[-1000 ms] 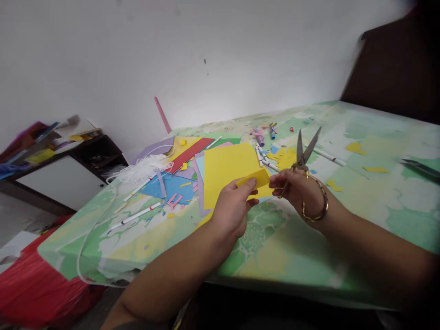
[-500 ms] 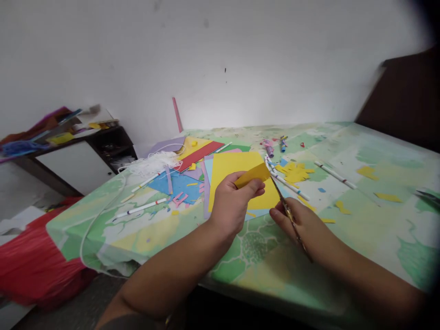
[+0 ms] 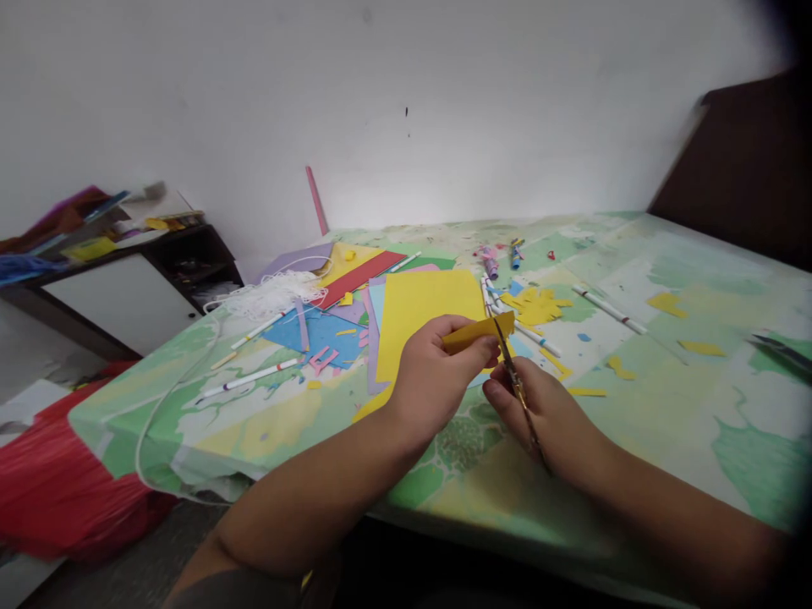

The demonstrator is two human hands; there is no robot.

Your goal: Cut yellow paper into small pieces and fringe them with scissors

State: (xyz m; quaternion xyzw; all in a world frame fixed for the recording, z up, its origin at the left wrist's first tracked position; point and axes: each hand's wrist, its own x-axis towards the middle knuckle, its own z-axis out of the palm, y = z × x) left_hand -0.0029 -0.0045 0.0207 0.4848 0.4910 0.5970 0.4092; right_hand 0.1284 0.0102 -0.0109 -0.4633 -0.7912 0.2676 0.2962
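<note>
My left hand (image 3: pixel 437 372) pinches a small strip of yellow paper (image 3: pixel 468 335) between thumb and fingers, above the table. My right hand (image 3: pixel 546 410) is closed round a pair of scissors (image 3: pixel 518 391), seen nearly edge-on. Their dark blades reach up across the right end of the yellow strip, close to my left fingertips. Part of the handles is hidden by my right hand. Beneath and behind my left hand lies a larger yellow sheet (image 3: pixel 428 313) on top of blue and lilac sheets.
Yellow paper scraps (image 3: pixel 536 304) lie right of the sheets, near capped markers (image 3: pixel 609 309). A tangle of white string (image 3: pixel 272 292), a red strip (image 3: pixel 361 279) and a blue sheet (image 3: pixel 285 332) are on the left. A dark pointed tool (image 3: pixel 783 351) sits at the right edge.
The scissor blades now cross the yellow strip, where before they were at its right corner. The strip has shifted slightly right, and my right hand slightly left. The view has moved a little.
</note>
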